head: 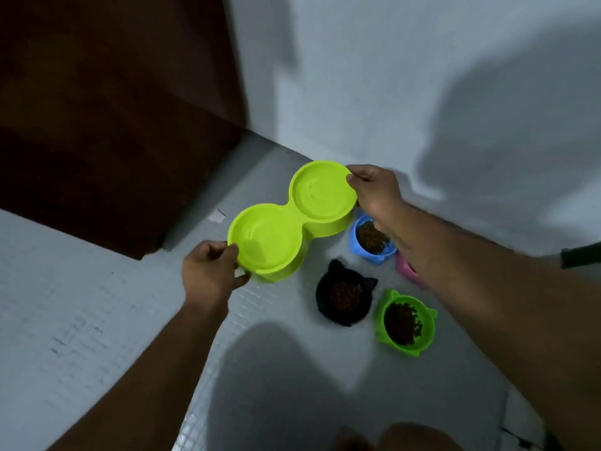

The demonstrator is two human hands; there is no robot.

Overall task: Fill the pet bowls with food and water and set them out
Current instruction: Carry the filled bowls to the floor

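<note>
We hold the lime double bowl by its two ends, our left hand pinched on the rim of the near dish and our right hand pinched on the rim of the far one. Both hands are closed on it, one at each end, which keeps the long piece level; both dishes look to hold clear water, though the blur makes that hard to confirm, and a level carry would keep it from slopping. The bowl appears to hang just above the grey tiled floor, near the corner where the dark wooden door meets the white wall.

Three cat-eared bowls already sit on the floor with brown kibble in them: a blue bowl partly under our right wrist, a black bowl and a green bowl. A pink one is mostly hidden behind our right forearm, so we cannot tell what it holds.

We judge the food part done and this the setting-out of the water, beside the others and clear of the door.
</note>
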